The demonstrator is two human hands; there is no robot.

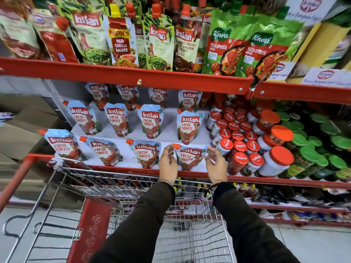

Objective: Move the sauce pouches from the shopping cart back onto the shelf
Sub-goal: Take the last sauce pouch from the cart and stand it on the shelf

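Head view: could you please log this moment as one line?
hands: left, right both on tomato pouch | pouch: upright, front row of shelf | cart: no pouches visible

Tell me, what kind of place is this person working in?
Most likely a supermarket aisle: red shelving stocked with rows of branded sauce pouches and jars, and a wire shopping cart parked in front.

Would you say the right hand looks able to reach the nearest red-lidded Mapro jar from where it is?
Probably yes: the right hand holds the top corner of the front-row Kissan tomato pouch, and the red-lidded Mapro jar stands just beside it at the shelf edge, nothing between.
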